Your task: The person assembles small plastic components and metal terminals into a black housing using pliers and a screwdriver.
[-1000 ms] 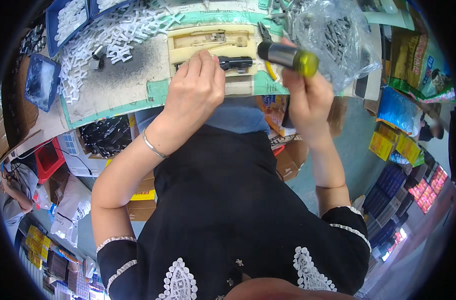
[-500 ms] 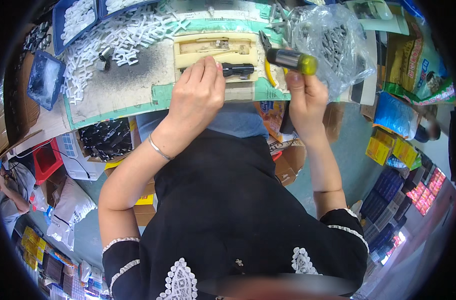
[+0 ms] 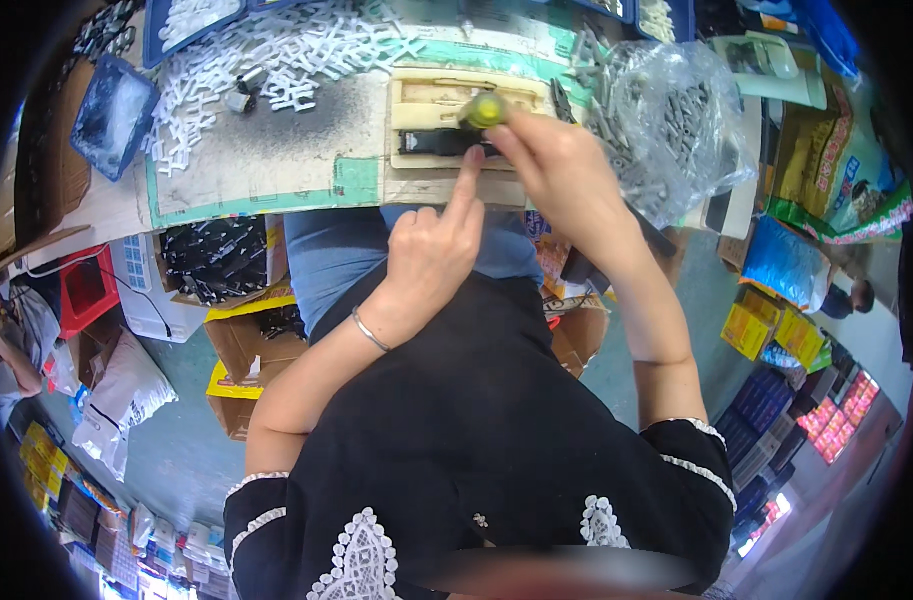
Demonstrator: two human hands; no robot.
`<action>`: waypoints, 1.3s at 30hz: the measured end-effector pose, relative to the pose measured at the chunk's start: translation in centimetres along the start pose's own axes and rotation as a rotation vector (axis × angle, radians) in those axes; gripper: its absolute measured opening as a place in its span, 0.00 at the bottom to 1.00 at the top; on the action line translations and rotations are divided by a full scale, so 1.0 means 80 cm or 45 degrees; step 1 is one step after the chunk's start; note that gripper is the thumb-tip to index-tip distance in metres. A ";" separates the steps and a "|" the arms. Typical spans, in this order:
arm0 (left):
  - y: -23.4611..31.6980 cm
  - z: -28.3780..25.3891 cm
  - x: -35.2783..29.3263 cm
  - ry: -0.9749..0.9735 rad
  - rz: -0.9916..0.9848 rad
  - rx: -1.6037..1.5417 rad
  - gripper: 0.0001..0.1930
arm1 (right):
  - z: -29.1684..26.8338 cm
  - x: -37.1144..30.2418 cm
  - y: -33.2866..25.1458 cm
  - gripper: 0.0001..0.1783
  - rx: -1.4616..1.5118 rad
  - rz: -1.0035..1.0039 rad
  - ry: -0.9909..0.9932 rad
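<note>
A long black part (image 3: 431, 142) lies in the front slot of a cream slotted block (image 3: 409, 93) at the table's edge. My left hand (image 3: 431, 245) stretches its index finger to the part's near edge, while its other fingers curl toward the palm. Over the part's right half, my right hand (image 3: 566, 165) grips a stout black tool with a clear yellow end (image 3: 486, 108) between thumb and fingers. The tool appears nearly end-on and blurred, so its exact kind and whether it touches the part are unclear. My hand covers the block's right end.
White plastic pieces (image 3: 296, 50) are heaped at the back left beside a blue tray (image 3: 116, 115). A clear bag (image 3: 676, 120) of grey pieces sits right of the block, near dark plier jaws (image 3: 563, 100). Below the table stands a box (image 3: 221, 270) of black parts.
My right hand has swung the tool left, from beside the bag to above the block. My left hand has drawn back from covering the black part's left end and now extends one finger.
</note>
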State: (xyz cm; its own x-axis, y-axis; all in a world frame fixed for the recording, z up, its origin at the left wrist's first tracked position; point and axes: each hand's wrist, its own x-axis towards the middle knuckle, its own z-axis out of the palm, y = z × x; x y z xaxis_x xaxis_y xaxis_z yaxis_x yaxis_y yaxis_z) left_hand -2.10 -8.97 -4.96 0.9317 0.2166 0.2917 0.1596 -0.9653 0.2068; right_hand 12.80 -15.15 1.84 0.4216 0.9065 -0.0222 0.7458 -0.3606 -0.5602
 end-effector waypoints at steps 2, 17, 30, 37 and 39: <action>0.003 -0.002 -0.001 -0.036 -0.026 0.014 0.02 | -0.014 -0.008 -0.016 0.15 0.293 0.002 0.219; 0.005 0.008 -0.014 -0.112 -0.068 -0.062 0.11 | 0.012 0.017 -0.030 0.14 0.203 -0.200 0.083; -0.030 -0.035 0.031 0.059 -0.086 -0.900 0.13 | -0.088 -0.014 0.090 0.23 0.147 0.599 0.796; -0.049 -0.032 0.081 -0.058 0.209 -0.378 0.19 | -0.125 -0.068 0.246 0.25 -0.243 0.755 0.779; -0.054 -0.027 0.081 -0.102 0.206 -0.399 0.19 | -0.116 -0.055 0.175 0.18 -0.489 0.498 0.803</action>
State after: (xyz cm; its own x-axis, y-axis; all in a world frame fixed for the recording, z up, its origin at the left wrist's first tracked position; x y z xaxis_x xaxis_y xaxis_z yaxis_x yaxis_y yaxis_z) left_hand 2.53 -3.07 -1.94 0.9613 0.0404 0.2725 -0.0882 -0.8919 0.4436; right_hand 26.20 -26.21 1.76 0.8112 0.4485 0.3752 0.5612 -0.7773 -0.2843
